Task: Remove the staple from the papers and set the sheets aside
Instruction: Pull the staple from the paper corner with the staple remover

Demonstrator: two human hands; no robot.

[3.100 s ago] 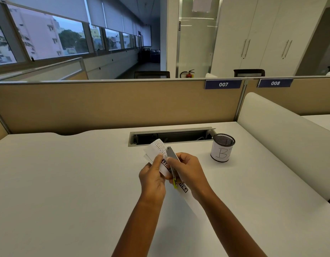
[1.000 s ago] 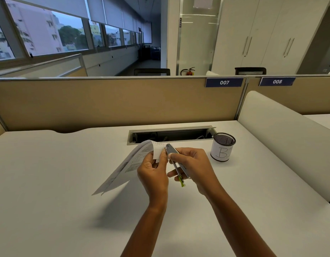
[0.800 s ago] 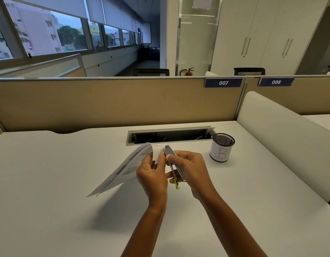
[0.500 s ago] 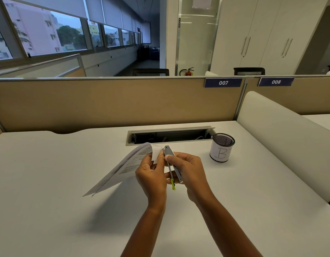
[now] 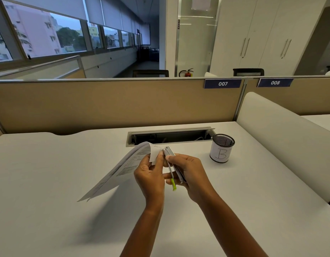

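While pinched, curled papers (image 5: pixel 123 169) against slim metal remover (image 5: pixel 172 164)

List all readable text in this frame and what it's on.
"007" – blue partition tag
"008" – second blue partition tag
"B" – handwritten on the white label of the mesh pen cup
"PUSH" – probably, on the small vertical door plate, barely legible
Printed lines on the papers in the left hand: too small to read

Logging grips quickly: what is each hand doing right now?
Left hand: closed, pinching the papers at a corner.
Right hand: closed on the metal tool.
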